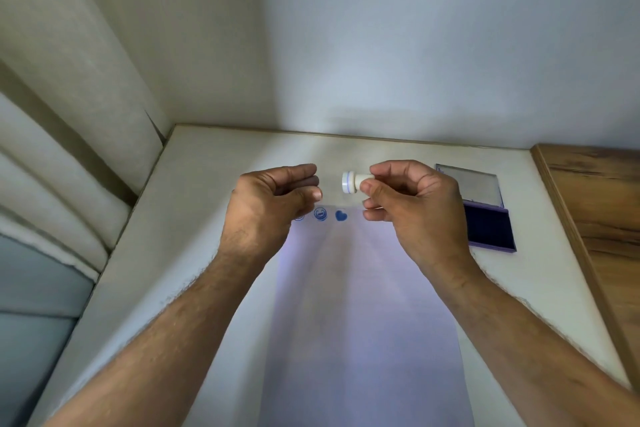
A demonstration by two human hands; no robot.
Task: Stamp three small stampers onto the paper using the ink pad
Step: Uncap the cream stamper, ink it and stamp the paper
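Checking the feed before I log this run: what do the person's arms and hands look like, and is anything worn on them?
Both forearms are bare to the frame's bottom edge: no sleeves show. The left hand and right hand carry no gloves, and no rings, watch or wristband are visible. Fine hair shows on both forearms. The nails that show are short and unpainted. No markings, tape or cables appear on either arm.

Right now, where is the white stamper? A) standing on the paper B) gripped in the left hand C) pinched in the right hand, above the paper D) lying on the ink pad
C: the right hand pinches the white stamper by its handle, held sideways above the paper; the left hand holds nothing, and the ink pad lies open to the right.
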